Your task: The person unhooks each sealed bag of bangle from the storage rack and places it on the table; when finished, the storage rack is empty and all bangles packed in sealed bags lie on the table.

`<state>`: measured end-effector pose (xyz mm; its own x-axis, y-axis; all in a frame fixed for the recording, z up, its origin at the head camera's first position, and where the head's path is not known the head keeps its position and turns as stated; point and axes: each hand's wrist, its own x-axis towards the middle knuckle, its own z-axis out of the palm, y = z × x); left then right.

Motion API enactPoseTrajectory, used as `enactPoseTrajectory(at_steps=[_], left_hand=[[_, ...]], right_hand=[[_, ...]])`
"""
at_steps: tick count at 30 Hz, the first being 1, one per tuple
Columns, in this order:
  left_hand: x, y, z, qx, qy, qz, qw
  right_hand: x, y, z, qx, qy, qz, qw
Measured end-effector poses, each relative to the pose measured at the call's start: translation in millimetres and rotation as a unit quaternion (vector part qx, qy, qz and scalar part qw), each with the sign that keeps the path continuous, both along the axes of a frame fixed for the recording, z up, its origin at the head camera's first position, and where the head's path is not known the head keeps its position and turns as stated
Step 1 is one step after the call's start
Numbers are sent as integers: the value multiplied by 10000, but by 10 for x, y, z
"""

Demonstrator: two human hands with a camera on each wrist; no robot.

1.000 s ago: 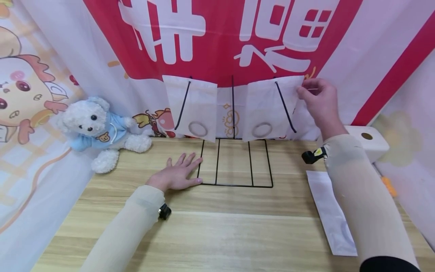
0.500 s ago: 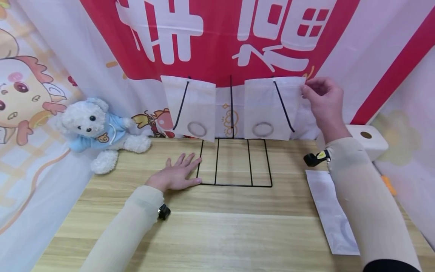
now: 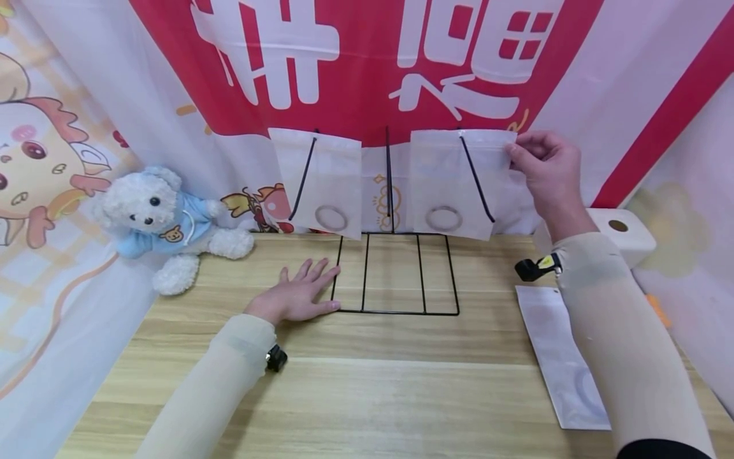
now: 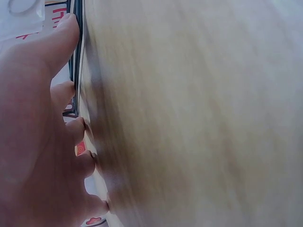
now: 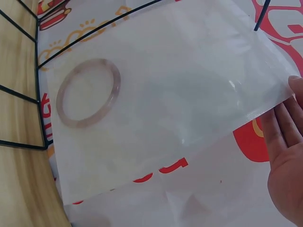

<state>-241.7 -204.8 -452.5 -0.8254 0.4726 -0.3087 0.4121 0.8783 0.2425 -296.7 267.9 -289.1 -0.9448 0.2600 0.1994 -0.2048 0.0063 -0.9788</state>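
1. One wooden surface [image 3: 367, 395] carries a black wire rack [image 3: 395, 312].
2. Left bag [image 3: 332, 175] and right bag [image 3: 436, 172] hang on its hooks [image 3: 477, 178].
3. Left hand [image 3: 295, 299], fingers [image 3: 327, 276] spread apart, touches the rack's base.
4. Right hand [image 3: 547, 169] pinches the right bag's upper corner.
5. One bangle [image 5: 112, 94] lies inside, low.

Red banner [image 3: 367, 83]: large white characters [image 3: 309, 41], cropped, unclear | yellow wrist label [image 3: 547, 262]: too small to read
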Motion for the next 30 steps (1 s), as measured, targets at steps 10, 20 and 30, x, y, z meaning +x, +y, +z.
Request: enactPoseTrajectory(at_steps=[10,20,30], left_hand=[[-1,-9,-14,0,12,5,10000],[3,-15,-10,-26,13,5,10000],[-9,-15,-15,-5,-17,-2,10000]], right_hand=[[22,-4,43,147,-200,24,9997],[82,-10,73,438,-446,-137,9979],[198,20,50,543,-460,-155,9973]])
